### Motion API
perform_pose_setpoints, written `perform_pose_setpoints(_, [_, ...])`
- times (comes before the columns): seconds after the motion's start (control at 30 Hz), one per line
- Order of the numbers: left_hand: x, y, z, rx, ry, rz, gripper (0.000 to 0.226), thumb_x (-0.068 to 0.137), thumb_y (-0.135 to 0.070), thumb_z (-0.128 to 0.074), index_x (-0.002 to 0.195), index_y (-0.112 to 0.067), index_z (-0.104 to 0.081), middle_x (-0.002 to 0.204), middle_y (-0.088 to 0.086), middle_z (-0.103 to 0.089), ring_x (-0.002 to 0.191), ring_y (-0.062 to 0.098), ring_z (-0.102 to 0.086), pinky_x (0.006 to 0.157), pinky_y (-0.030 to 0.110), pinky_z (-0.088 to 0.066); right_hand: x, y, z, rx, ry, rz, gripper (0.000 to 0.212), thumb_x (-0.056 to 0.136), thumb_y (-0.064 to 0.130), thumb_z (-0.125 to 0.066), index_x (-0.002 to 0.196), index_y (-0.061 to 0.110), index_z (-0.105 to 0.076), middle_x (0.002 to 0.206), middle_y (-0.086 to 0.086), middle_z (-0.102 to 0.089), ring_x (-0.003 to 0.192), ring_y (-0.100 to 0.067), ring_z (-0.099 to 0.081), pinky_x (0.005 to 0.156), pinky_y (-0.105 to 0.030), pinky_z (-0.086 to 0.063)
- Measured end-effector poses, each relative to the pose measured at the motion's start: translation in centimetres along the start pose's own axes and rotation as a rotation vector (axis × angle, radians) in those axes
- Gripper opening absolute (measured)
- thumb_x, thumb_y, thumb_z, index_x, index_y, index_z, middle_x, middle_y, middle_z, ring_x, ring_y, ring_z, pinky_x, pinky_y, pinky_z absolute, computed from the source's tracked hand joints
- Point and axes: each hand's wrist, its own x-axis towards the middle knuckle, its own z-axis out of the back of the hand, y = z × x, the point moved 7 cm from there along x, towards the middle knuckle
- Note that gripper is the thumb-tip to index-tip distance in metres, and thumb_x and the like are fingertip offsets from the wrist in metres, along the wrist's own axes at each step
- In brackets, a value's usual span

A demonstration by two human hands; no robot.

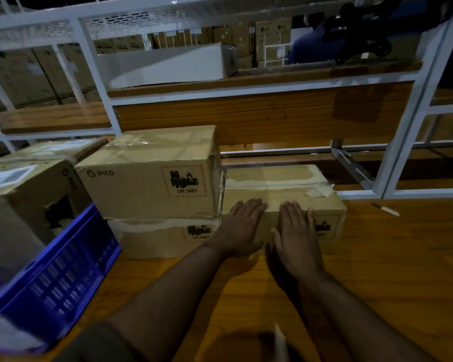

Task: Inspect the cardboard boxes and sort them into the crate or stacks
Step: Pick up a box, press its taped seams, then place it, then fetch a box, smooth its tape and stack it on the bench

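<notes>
A taped cardboard box (280, 189) lies on the wooden table (377, 257) at centre. My left hand (242, 226) and my right hand (296, 239) lie flat with straight fingers against its near face and top edge. Directly left of it stands a stack of two boxes: a PICO box (149, 176) with a UN 3481 label on top of a lower box (154, 237). At far left a blue plastic crate (55, 280) holds a torn cardboard box (24, 205).
A white metal shelf frame (403, 126) with wooden boards rises behind the boxes. Another box (55, 148) sits behind the crate. A small pen-like object (385, 209) lies on the table at right. A person in blue (309, 45) stands far back.
</notes>
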Motion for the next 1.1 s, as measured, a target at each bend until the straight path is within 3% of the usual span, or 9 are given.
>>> perform_pose_setpoints(0.1, [-2.1,-0.7,1.0,-0.039,-0.144,0.04,0.087,0.095,-0.044,-0.06,0.161,-0.012,-0.013,0.168,0.009,-0.014,0.155,0.021,-0.007,0.127,0.045,-0.005,-1.4,1.8,0.9,0.135,-0.07,0.033,0.06,0.101,0.035,-0.05,0.151,0.007,-0.035,0.158,-0.011,-0.036,0.15,-0.024,-0.023,0.124,-0.049,-0.012])
perform_pose_setpoints(0.2, [-5.9,-1.5,1.5,-0.112,-0.324,0.053,0.072,0.099,-0.036,-0.055,0.158,-0.009,-0.023,0.165,0.009,-0.023,0.154,0.02,-0.014,0.127,0.039,-0.01,-2.7,3.7,0.9,0.259,-0.105,0.04,0.056,0.101,0.033,-0.052,0.149,0.007,-0.038,0.155,-0.01,-0.04,0.148,-0.022,-0.028,0.124,-0.047,-0.016])
perform_pose_setpoints(0.3, [-9.7,-1.5,1.9,-0.136,-0.393,0.083,0.064,0.1,-0.025,-0.057,0.155,-0.008,-0.031,0.162,0.009,-0.03,0.153,0.019,-0.019,0.126,0.038,-0.018,-4.1,6.2,0.2,0.352,-0.106,0.096,0.055,0.102,0.038,-0.04,0.149,0.008,-0.039,0.154,-0.008,-0.04,0.147,-0.021,-0.028,0.123,-0.046,-0.018])
perform_pose_setpoints(0.47, [-16.5,0.3,2.2,-0.139,-0.444,0.203,0.065,0.098,-0.022,-0.06,0.155,-0.01,-0.031,0.158,0.009,-0.035,0.15,0.022,-0.029,0.121,0.037,-0.03,-6.3,11.1,-1.2,0.439,-0.038,0.202,0.06,0.103,0.047,-0.027,0.149,0.01,-0.039,0.155,-0.006,-0.039,0.148,-0.019,-0.028,0.123,-0.045,-0.018])
perform_pose_setpoints(0.63, [-24.3,1.6,2.8,-0.145,-0.497,0.319,0.066,0.096,-0.018,-0.062,0.155,-0.012,-0.032,0.158,0.005,-0.035,0.15,0.019,-0.029,0.114,0.034,-0.039,-9.1,17.2,-1.1,0.528,-0.009,0.318,0.056,0.103,0.046,-0.032,0.147,0.012,-0.04,0.152,-0.004,-0.042,0.145,-0.019,-0.032,0.123,-0.042,-0.02])
perform_pose_setpoints(1.0, [-49.0,3.9,5.5,-0.14,-0.589,0.7,0.065,0.09,-0.012,-0.061,0.151,-0.01,-0.039,0.151,0.007,-0.042,0.144,0.021,-0.037,0.116,0.04,-0.036,-21.4,36.0,-0.6,0.641,0.027,0.644,0.049,0.097,0.037,-0.045,0.131,0.004,-0.056,0.133,-0.015,-0.059,0.128,-0.03,-0.052,0.113,-0.048,-0.035])
perform_pose_setpoints(1.1, [-56.5,3.7,6.0,-0.105,-0.61,0.813,0.062,0.091,-0.012,-0.062,0.149,-0.011,-0.041,0.148,0.006,-0.043,0.141,0.021,-0.039,0.117,0.037,-0.035,-26.2,41.2,-0.6,0.699,0.103,0.69,0.048,0.097,0.037,-0.046,0.129,0.004,-0.058,0.131,-0.014,-0.061,0.126,-0.029,-0.053,0.111,-0.046,-0.037])
